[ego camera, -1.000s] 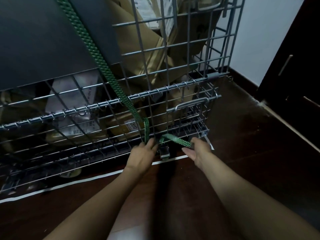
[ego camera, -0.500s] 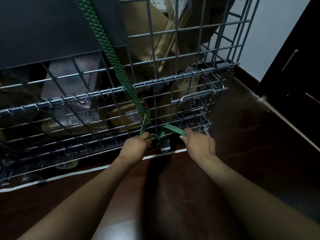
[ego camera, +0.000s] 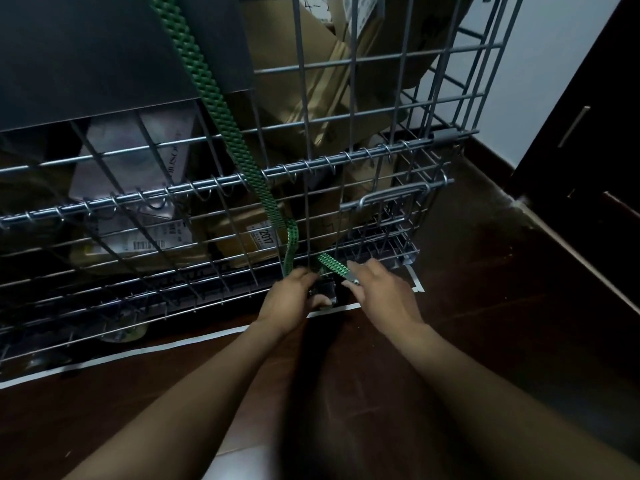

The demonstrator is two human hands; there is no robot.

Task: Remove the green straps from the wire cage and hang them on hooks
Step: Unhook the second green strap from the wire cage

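- My left hand [ego camera: 291,299] is curled low at the foot of the wire cage [ego camera: 381,150]. Its fingers are closed on the green strap [ego camera: 221,105] where it drops to the bottom wires, and the thumb sits against a dark fitting [ego camera: 325,292]. I can't tell whether that fitting is the buckle.
- My right hand [ego camera: 381,292] pinches the strap's loose tail [ego camera: 332,265] just behind its metal tip [ego camera: 353,280], with the fingers bent.
- If I tug the tail sideways, I think it will jam on the bottom wires, because it looks threaded between close bars.
- The strap runs taut up the cage face, so freeing it suddenly could make it snap upward, or my knuckles could hit the mesh.
- Cardboard boxes [ego camera: 329,81] lean inside the cage, and once the tension goes they might push against the wire.
- It is dim down here, so I may misjudge which way the tail feeds.
- The strap is flat woven webbing, green with a dark diamond pattern. It crosses diagonally from the upper left, over a black panel [ego camera: 86,46], and twists once near the bottom. It looks limp when slack and should be easy to fold over a hook.
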